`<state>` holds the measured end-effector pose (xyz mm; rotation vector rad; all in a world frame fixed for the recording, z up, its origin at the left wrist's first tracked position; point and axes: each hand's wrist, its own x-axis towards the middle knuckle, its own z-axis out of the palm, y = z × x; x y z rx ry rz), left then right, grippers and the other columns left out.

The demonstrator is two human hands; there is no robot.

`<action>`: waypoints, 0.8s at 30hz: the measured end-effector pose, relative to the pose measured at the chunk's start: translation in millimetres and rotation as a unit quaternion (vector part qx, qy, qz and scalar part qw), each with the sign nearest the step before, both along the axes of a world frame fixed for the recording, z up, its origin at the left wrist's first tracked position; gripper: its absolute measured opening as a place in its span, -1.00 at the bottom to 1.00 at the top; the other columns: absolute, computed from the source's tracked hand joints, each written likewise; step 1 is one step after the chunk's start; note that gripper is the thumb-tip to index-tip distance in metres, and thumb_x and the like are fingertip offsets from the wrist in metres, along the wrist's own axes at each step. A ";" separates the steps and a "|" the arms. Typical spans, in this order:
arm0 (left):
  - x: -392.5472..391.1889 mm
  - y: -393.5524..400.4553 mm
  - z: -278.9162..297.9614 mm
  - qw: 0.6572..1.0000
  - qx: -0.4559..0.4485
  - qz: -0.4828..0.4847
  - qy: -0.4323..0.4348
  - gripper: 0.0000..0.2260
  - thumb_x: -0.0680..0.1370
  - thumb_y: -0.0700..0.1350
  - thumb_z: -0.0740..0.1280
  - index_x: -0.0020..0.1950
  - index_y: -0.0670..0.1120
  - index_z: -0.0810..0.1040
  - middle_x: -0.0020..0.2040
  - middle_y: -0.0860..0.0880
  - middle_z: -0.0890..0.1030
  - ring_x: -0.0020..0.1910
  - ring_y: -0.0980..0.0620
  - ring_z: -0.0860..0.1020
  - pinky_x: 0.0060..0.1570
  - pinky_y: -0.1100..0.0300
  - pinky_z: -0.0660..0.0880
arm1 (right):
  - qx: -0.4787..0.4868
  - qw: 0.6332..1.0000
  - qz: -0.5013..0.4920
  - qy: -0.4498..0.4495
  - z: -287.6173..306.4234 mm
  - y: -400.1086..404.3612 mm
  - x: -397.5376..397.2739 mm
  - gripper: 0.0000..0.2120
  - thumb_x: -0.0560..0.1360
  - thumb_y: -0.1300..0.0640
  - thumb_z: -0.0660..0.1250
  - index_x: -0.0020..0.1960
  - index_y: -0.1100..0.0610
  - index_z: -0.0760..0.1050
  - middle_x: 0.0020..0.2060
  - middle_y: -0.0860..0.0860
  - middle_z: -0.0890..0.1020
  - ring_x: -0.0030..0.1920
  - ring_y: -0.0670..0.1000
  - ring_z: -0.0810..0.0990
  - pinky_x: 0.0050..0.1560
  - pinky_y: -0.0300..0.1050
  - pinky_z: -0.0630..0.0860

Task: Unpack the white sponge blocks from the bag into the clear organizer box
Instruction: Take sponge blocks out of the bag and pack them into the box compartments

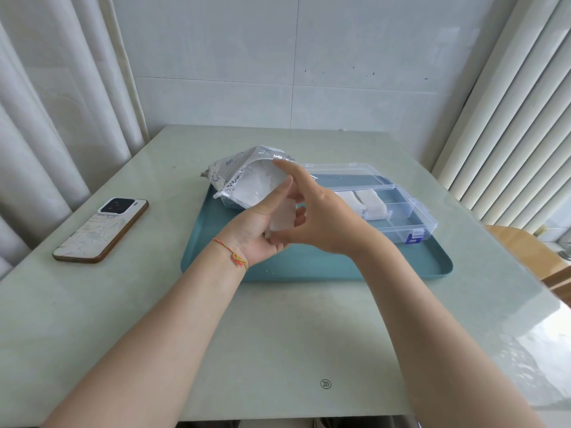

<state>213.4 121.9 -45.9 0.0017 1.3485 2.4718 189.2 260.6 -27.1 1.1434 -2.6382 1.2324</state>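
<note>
A silvery foil bag (234,171) lies open on the far left of a teal tray (315,264), with white sponge blocks (256,189) showing in its mouth. A clear organizer box (404,217) sits open on the tray's right, and white sponge blocks (367,202) fill one of its compartments. My left hand (262,227), palm up, holds a white sponge block (282,217) above the tray. My right hand (315,211) is beside it, its fingers spread and touching the same block.
A phone (102,230) lies face down on the pale green table (278,335), left of the tray. Curtains hang at the left and right. A wooden chair back (525,251) stands at the table's right edge.
</note>
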 end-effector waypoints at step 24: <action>3.2 2.3 3.6 1.000 0.005 -0.004 -0.006 -0.68 0.45 0.24 0.28 -0.11 0.05 0.70 -0.07 0.08 0.57 -0.09 0.12 0.55 -0.07 0.27 0.55 | 0.025 1.000 -0.004 -0.011 -3.8 2.1 -2.8 -0.03 0.31 0.11 0.57 0.51 -0.24 0.06 0.10 0.01 0.50 -0.28 -0.03 0.49 -0.11 -0.11 0.55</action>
